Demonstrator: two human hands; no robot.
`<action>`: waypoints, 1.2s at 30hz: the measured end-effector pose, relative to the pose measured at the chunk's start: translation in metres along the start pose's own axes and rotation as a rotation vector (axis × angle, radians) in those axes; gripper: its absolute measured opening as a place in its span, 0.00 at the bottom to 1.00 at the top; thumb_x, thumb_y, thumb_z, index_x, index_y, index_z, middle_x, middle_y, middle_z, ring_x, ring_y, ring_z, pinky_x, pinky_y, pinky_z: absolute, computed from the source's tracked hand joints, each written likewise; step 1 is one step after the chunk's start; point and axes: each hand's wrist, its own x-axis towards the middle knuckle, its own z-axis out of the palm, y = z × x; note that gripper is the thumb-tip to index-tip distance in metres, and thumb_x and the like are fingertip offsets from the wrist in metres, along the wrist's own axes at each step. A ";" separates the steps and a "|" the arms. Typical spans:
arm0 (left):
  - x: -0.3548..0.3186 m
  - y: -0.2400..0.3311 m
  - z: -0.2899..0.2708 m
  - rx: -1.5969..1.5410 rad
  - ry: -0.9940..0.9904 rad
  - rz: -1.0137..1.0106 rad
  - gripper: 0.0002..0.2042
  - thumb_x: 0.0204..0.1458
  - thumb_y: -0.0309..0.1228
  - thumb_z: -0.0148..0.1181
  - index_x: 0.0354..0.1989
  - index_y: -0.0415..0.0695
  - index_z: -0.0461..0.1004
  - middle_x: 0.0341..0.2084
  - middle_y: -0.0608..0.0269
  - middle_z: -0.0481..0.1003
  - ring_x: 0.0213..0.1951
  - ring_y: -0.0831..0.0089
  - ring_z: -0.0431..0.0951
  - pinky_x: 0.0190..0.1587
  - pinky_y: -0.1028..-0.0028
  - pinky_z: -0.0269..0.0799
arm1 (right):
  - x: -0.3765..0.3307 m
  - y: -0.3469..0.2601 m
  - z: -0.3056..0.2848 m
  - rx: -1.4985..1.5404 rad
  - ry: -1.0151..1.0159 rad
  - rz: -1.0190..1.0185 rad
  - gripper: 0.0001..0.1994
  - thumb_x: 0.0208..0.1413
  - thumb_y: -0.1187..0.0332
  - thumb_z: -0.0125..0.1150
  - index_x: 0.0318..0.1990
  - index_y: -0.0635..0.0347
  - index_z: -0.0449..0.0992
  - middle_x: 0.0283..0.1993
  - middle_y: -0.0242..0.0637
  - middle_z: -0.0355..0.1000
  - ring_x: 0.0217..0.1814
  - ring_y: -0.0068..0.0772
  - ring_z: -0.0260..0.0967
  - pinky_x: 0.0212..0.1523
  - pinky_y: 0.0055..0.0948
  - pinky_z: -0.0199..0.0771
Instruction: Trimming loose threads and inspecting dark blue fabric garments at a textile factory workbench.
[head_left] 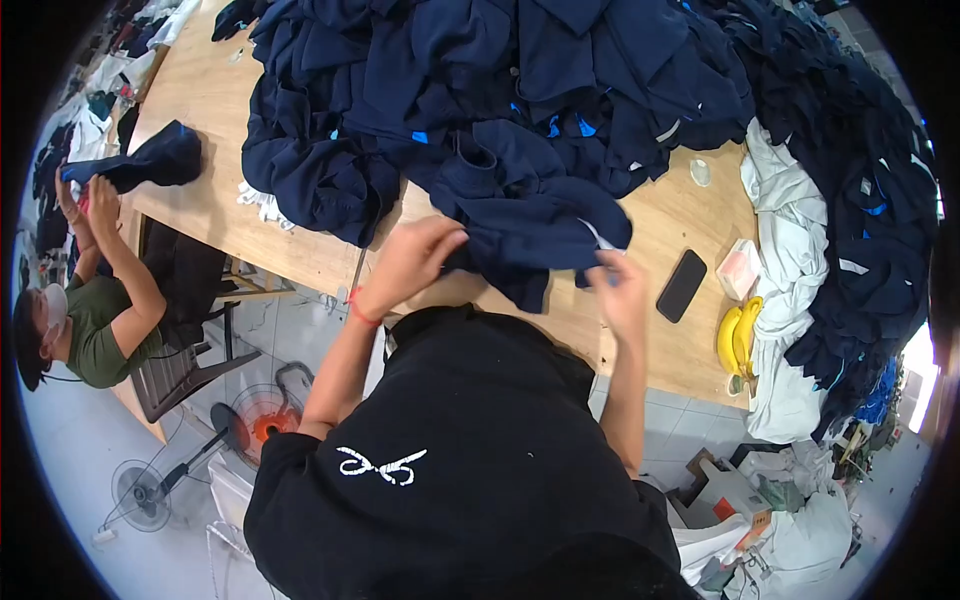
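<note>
Left hand (412, 258), fingers curled, at the garment's left side; whether it grips cannot be told. Centre, near side of the table (720, 222): the navy garment (530, 225), probably soft, light and limp, best taken by its edges; the far pile (450, 60) crowds it. Right hand (622, 290), blurred, beside a white strip (602, 238); its hold is unclear. Right: phone (682, 286), bananas (738, 335), white cloth (790, 230) limit sideways spreading.

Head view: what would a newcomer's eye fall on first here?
First, the huge heap of dark navy garments across the far side of the wooden table. Next, the bright yellow bananas at the table's right, beside the white cloth. Then the left hand and right hand, either side of a navy garment at the near edge.
</note>
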 end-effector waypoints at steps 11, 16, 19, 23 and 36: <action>0.062 -0.007 -0.050 -0.017 0.518 -0.194 0.06 0.61 0.24 0.69 0.44 0.37 0.84 0.34 0.61 0.82 0.32 0.77 0.80 0.37 0.77 0.75 | 0.047 -0.041 -0.080 -0.025 0.693 -0.127 0.10 0.67 0.71 0.68 0.49 0.71 0.81 0.39 0.33 0.80 0.41 0.20 0.74 0.44 0.22 0.75; -0.006 0.001 0.003 -0.142 0.251 -0.176 0.07 0.53 0.21 0.73 0.39 0.39 0.81 0.34 0.61 0.80 0.34 0.75 0.80 0.38 0.74 0.76 | -0.003 0.001 -0.056 0.025 0.450 0.121 0.08 0.65 0.71 0.70 0.46 0.67 0.83 0.38 0.32 0.81 0.40 0.22 0.75 0.45 0.24 0.75; -0.022 -0.005 0.041 0.000 0.018 -0.160 0.12 0.47 0.24 0.76 0.39 0.40 0.80 0.38 0.58 0.76 0.40 0.65 0.79 0.43 0.69 0.77 | -0.010 -0.001 -0.009 0.108 0.158 0.132 0.09 0.60 0.70 0.75 0.43 0.66 0.84 0.35 0.32 0.80 0.38 0.22 0.74 0.44 0.25 0.76; -0.026 -0.012 0.054 0.270 -0.122 -0.085 0.17 0.44 0.26 0.77 0.42 0.41 0.78 0.44 0.54 0.70 0.51 0.54 0.73 0.52 0.62 0.75 | -0.003 0.011 0.048 0.025 -0.040 0.145 0.10 0.57 0.70 0.77 0.39 0.67 0.82 0.32 0.31 0.79 0.35 0.22 0.73 0.39 0.26 0.75; 0.008 0.008 -0.017 -1.695 0.295 -0.656 0.09 0.74 0.32 0.51 0.50 0.40 0.75 0.47 0.59 0.82 0.51 0.65 0.84 0.60 0.61 0.81 | -0.001 -0.037 -0.032 1.067 0.015 0.354 0.12 0.65 0.82 0.64 0.49 0.55 0.72 0.38 0.25 0.71 0.25 0.10 0.58 0.20 0.16 0.51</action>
